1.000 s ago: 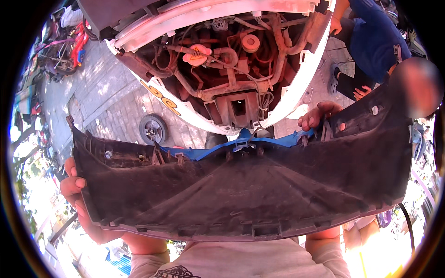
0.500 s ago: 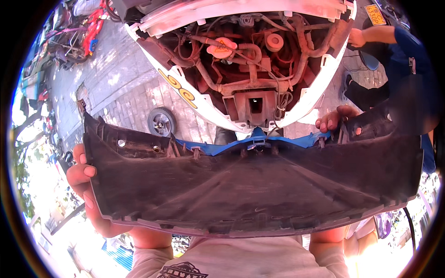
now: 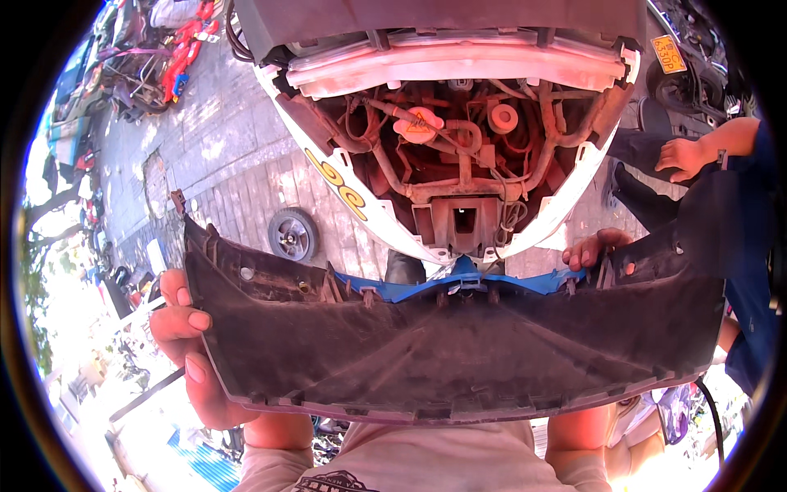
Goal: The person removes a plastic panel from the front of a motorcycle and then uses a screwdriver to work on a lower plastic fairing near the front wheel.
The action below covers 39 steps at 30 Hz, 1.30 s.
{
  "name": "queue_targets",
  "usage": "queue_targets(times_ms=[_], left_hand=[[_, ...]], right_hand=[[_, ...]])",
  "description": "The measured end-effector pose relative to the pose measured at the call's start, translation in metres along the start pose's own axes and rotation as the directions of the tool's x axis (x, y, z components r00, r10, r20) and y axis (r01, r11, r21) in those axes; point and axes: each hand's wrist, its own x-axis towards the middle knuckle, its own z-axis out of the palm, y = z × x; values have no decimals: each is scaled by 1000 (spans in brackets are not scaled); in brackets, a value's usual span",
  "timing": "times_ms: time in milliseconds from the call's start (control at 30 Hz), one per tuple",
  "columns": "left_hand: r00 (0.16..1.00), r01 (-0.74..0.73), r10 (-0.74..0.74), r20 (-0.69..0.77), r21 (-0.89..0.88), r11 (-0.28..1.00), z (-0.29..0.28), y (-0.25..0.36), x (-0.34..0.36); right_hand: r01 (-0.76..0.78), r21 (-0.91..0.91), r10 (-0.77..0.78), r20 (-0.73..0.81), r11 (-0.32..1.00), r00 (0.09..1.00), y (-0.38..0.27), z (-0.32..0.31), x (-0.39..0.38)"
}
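A wide black plastic panel (image 3: 459, 353) with a blue strip (image 3: 393, 287) along its top spans the lower picture. My left hand (image 3: 188, 336) grips its left end, fingers wrapped round the edge. My right hand (image 3: 592, 250) has its fingers curled over the top edge, right of centre; the rest is hidden behind the panel. Just above the panel stands a scooter's white front body (image 3: 557, 205), opened up, showing rusty frame tubes (image 3: 434, 189), hoses, a cap with a yellow warning label (image 3: 418, 123) and a pale lamp strip (image 3: 451, 70) under a dark cover.
A loose wheel (image 3: 291, 235) lies on the paving (image 3: 164, 189). Parked vehicles and red parts (image 3: 176, 66) crowd the upper left. Another scooter with a yellow plate (image 3: 668, 53) stands upper right. A co-worker in dark blue stands close on the right, their hand (image 3: 684, 156) beside the scooter.
The scooter and wheel appear further right and lower in the picture. The panel's left end has shifted right with my hands. The co-worker's hand is lower and further right.
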Motion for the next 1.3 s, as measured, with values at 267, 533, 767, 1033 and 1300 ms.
queue_targets(times_ms=[267, 533, 767, 1033, 1300], left_hand=[[998, 23, -22, -53, 24, 999, 7, 2, 2], [1000, 16, -16, 9, -18, 1000, 9, -4, 6], [1000, 10, -9, 24, -50, 999, 6, -9, 6], [999, 35, -35, -6, -20, 999, 6, -6, 7], [999, 0, 0, -37, 4, 1000, 4, -9, 7]], right_hand=[[5, -27, -7, -55, 1000, 998, 1, 6, 2], [-22, -72, 20, -35, 997, 999, -6, 2, 0], [-31, -71, 29, -28, 997, 999, -4, -1, 3], [-34, -56, 31, -50, 998, 998, -6, 6, 10], [25, -14, -26, -96, 1000, 995, -1, 7, 2]])
